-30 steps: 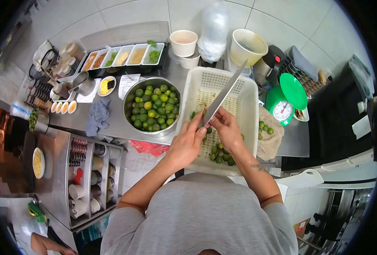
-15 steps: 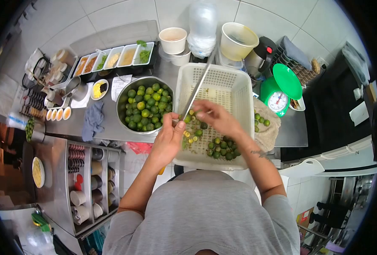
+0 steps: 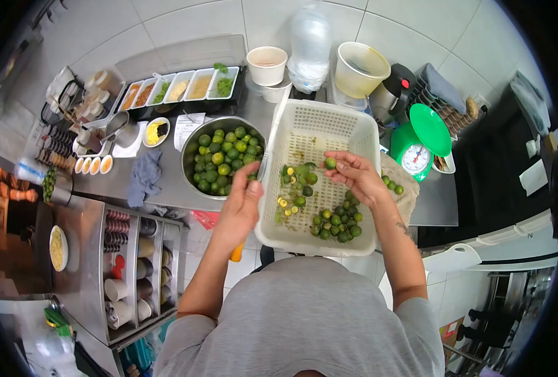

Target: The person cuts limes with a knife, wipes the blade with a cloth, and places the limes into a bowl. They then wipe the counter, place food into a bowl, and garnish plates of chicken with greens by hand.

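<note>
My left hand (image 3: 240, 210) is closed around a long knife, its orange handle (image 3: 237, 252) showing below the fist. The blade runs up beside the left rim of a white perforated basket (image 3: 361, 125). Over the basket, my right hand (image 3: 362, 179) pinches a small green lime (image 3: 330, 163) between thumb and fingertips. Inside the basket, several whole limes (image 3: 337, 225) cluster near the front right. Yellow cut slices (image 3: 283, 202) and green trimmings lie on the left. A steel bowl (image 3: 188, 169) heaped with limes stands to the left.
Behind are a condiment tray (image 3: 197, 85), white tubs (image 3: 267, 66) and a plastic-wrapped stack (image 3: 310, 50). At right stand a green scale (image 3: 415, 157) and a beige cloth (image 3: 404, 188) with several limes. A blue-grey cloth (image 3: 144, 176) lies left of the bowl.
My hands have moved apart: the left went left with the knife, whose blade swung towards the basket's left rim. My right hand moved right and now shows a lime in its fingers.
</note>
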Motion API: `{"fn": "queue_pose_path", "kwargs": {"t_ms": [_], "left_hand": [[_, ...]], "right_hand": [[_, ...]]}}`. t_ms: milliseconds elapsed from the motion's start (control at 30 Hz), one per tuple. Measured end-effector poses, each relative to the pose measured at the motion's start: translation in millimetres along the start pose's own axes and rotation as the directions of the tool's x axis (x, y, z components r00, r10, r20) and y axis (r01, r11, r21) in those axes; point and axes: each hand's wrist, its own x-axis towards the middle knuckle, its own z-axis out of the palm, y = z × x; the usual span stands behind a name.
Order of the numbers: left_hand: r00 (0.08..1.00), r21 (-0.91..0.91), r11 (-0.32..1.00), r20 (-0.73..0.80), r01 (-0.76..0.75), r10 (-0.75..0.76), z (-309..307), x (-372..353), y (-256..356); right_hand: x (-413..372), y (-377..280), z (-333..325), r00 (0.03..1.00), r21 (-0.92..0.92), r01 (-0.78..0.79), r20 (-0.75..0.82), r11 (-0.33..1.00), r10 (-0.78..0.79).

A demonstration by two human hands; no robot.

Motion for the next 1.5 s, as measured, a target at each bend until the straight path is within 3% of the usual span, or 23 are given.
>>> {"fn": "queue_pose_path", "kwargs": {"t_ms": [100, 200, 367, 533, 600, 800, 1067, 1167, 1200, 1300, 1333, 1367, 1433, 1500], "left_hand": [[0.989, -0.093, 0.995, 0.15, 0.032, -0.018, 19, -6, 5], [0.975, -0.069, 0.998, 0.224, -0.002, 0.017, 33, -6, 2], [0.967, 0.085, 0.995, 0.252, -0.049, 0.026, 41, -8, 7], [0.97, 0.249, 0.949, 0.19, -0.195, 0.149, 47, -11, -3], [0.973, 0.296, 0.938, 0.194, -0.18, 0.125, 48, -14, -2], [0.98, 0.373, 0.92, 0.194, -0.124, 0.053, 46, -15, 4], [0.97, 0.409, 0.879, 0.117, -0.244, 0.215, 55, 5, -6], [0.992, 0.271, 0.961, 0.128, -0.045, 0.01, 55, 12, 9], [0.992, 0.292, 0.95, 0.089, -0.113, 0.091, 56, 16, 3], [0.994, 0.199, 0.98, 0.114, -0.022, 0.0, 49, 20, -2], [0.997, 0.162, 0.985, 0.068, -0.052, 0.041, 45, 20, -5], [0.996, 0.128, 0.988, 0.021, -0.084, 0.082, 39, 21, -13], [0.992, 0.097, 0.991, -0.08, -0.091, 0.099, 25, 23, -13], [0.981, 0.094, 0.995, -0.186, -0.037, 0.054, 8, 23, -5]], "right_hand": [[-3, 0, 20, 0.997, 0.18, 0.011, 0.07, 0.984, -0.024], [-6, 5, 30, 0.996, 0.177, 0.063, 0.057, 0.982, -0.074], [-5, 18, 32, 0.979, 0.037, 0.205, -0.023, 0.978, -0.204], [-4, 24, 34, 0.946, -0.017, 0.293, -0.14, 0.956, -0.293], [-4, 23, 39, 0.923, -0.038, 0.325, -0.203, 0.945, -0.326], [-5, 24, 44, 0.921, -0.209, 0.316, -0.166, 0.925, -0.352], [-4, 30, 53, 0.948, -0.326, 0.272, -0.071, 0.905, -0.31], [-7, 28, 55, 0.972, -0.262, 0.215, -0.034, 0.941, -0.231], [-4, 30, 52, 0.981, -0.249, 0.186, -0.014, 0.95, -0.196], [-5, 27, 44, 0.988, -0.307, 0.145, 0.087, 0.941, -0.124], [-6, 24, 39, 0.987, -0.341, 0.14, 0.127, 0.93, -0.102], [-7, 26, 30, 0.963, -0.584, 0.257, 0.225, 0.77, -0.151], [-9, 33, 10, 0.888, -0.853, 0.459, 0.435, 0.246, -0.148], [-14, 39, 4, 0.933, -0.938, 0.338, 0.344, 0.071, 0.101]]}}
